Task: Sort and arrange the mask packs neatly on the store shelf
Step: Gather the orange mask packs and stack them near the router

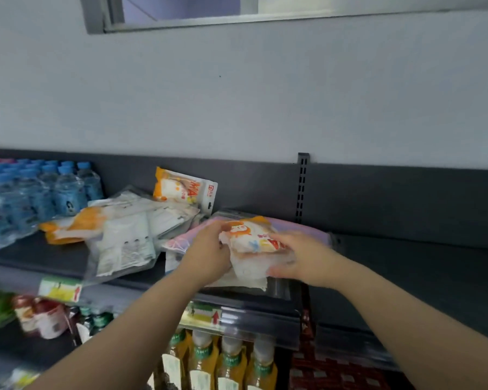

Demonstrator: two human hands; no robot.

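An orange and white mask pack lies on top of a small stack with a pink pack beneath it, on the dark top shelf. My left hand grips the pack's left edge. My right hand holds its right side, fingers curled over the stack. To the left, several loose packs lie in a messy heap: a clear white pack, an orange one, and another orange pack leaning against the shelf's back panel.
Blue-capped water bottles crowd the shelf's left end. Below are yellow drink bottles, price tags and red-labelled goods. A slotted upright divides the back panel. The shelf right of the stack is bare.
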